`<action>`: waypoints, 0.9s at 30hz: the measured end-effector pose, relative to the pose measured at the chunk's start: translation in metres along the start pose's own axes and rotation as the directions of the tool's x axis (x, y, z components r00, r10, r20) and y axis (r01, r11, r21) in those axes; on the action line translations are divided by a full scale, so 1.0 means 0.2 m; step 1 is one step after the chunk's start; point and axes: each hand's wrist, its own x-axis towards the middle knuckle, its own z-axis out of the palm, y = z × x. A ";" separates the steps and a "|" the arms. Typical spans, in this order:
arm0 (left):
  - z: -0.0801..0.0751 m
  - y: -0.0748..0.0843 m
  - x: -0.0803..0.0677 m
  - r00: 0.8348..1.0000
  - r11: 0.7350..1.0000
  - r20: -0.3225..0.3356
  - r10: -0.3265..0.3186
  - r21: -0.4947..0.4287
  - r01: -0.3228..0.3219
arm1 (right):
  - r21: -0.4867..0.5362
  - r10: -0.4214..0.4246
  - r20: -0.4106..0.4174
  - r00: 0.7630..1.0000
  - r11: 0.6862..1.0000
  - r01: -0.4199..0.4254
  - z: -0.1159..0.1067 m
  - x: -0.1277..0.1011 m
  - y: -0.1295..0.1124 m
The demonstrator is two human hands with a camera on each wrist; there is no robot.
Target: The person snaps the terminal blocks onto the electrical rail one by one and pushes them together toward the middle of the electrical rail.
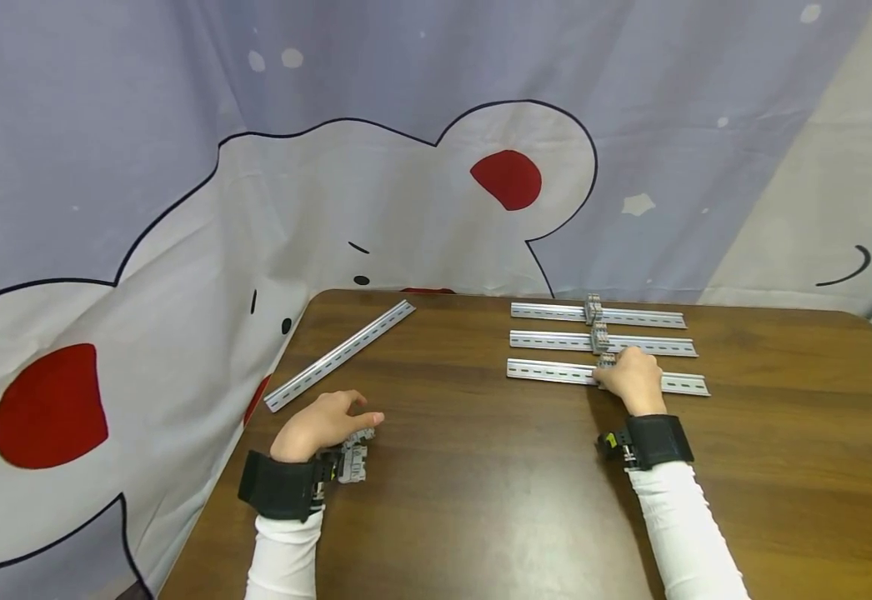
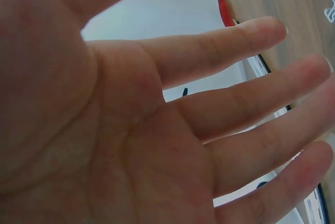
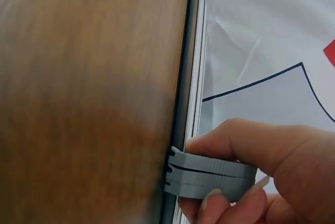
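My right hand (image 1: 634, 382) is at the nearest of three parallel slotted metal DIN rails (image 1: 548, 371). Its thumb and fingers pinch a pair of grey terminal blocks (image 3: 212, 177) seated against that rail, as the right wrist view shows. In the head view the hand partly covers these blocks. At the left, my left hand (image 1: 323, 423) hovers with its fingers spread and holds nothing. Below and beside it lie several loose grey terminal blocks (image 1: 353, 465), partly hidden by the hand and the wrist strap.
Behind the nearest rail, the middle rail (image 1: 548, 340) and the far rail (image 1: 548, 311) each carry grey terminal blocks near their centres. A further bare rail (image 1: 338, 358) lies slantwise at the table's left edge. A printed curtain (image 1: 406, 200) hangs behind the wooden table (image 1: 466, 500).
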 end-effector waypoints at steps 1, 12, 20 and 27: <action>0.00 -0.01 0.00 1.000 1.000 -0.001 -0.002 0.001 0.002 | -0.005 -0.007 0.006 1.000 1.000 0.007 0.00 0.01 0.00; -0.03 -0.06 0.03 1.000 1.000 -0.013 -0.024 -0.019 0.024 | 0.020 -0.087 0.018 0.996 0.996 0.087 -0.01 0.04 0.02; 0.00 -0.07 0.03 0.999 0.998 -0.020 -0.042 -0.037 0.041 | -0.090 -0.043 0.109 0.993 0.995 0.053 -0.11 -0.08 0.03; 0.04 -0.13 0.07 0.980 0.994 -0.177 -0.088 0.046 0.098 | -0.070 -0.172 0.200 0.965 0.979 0.189 -0.20 -0.19 -0.06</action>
